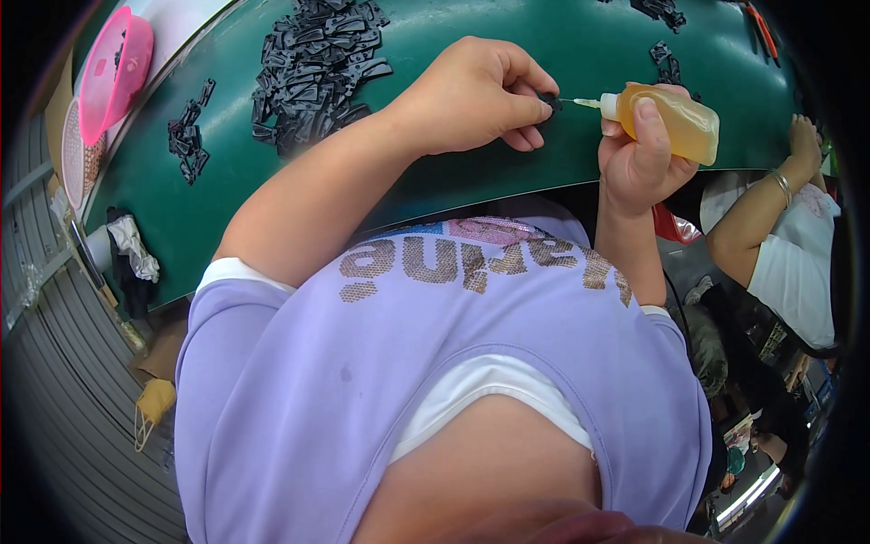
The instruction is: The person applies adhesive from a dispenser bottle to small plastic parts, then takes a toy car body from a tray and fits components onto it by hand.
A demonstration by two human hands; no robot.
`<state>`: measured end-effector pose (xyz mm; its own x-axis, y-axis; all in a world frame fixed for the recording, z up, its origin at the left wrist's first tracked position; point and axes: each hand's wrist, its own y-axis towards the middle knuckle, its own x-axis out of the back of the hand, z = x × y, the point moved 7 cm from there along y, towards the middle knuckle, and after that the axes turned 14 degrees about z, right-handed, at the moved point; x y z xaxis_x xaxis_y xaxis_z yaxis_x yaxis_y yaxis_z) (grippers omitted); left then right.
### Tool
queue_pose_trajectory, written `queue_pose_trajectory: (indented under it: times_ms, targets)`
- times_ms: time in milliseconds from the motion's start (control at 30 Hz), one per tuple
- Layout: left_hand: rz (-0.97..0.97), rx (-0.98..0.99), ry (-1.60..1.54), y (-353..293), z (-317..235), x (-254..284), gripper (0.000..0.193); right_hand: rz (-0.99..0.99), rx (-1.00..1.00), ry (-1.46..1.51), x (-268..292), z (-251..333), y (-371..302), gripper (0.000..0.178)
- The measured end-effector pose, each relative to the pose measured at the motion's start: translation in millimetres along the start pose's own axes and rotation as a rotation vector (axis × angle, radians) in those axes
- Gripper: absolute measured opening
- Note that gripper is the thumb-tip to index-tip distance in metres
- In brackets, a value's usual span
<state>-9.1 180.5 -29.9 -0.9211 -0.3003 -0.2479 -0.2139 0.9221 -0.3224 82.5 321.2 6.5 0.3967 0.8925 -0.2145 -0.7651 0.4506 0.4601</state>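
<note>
While your left hand [485,95] pinches small black part [550,103] over green counter [421,36], right hand [639,150] wrapped round yellowish squeeze bottle [689,129], needle tip [586,102] right by it. Big ol' black pile [317,68] off left.

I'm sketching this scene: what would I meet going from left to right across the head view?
Pink basket, small pile of black parts, large pile of black parts, left hand, amber bottle, orange-handled tool.

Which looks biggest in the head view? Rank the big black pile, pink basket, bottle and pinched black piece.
1. Big black pile
2. Pink basket and bottle: too alike to rank
3. Pinched black piece
</note>
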Motion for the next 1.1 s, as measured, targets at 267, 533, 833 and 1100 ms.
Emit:
queue_pose_trajectory:
  times_ms: [267,533,833,1100]
  targets:
    - [-0.001,0.017,0.010,-0.6,1.3,0.4,0.024,0.026,-0.009,-0.038,-1.6,-1.5,-1.5,0.004]
    - [0.002,0.011,0.022,0.5,2.1,0.4,0.024,0.044,-0.001,-0.039,-2.4,-1.3,-2.0,0.004]
    - [0.012,0.006,0.035,0.8,1.0,0.2,0.023,0.047,0.008,-0.122,-1.4,1.7,0.5,0.003]
    - [-0.026,0.030,0.011,-1.8,1.9,2.4,0.023,0.042,-0.058,0.137,0.9,-2.5,-7.7,0.008]
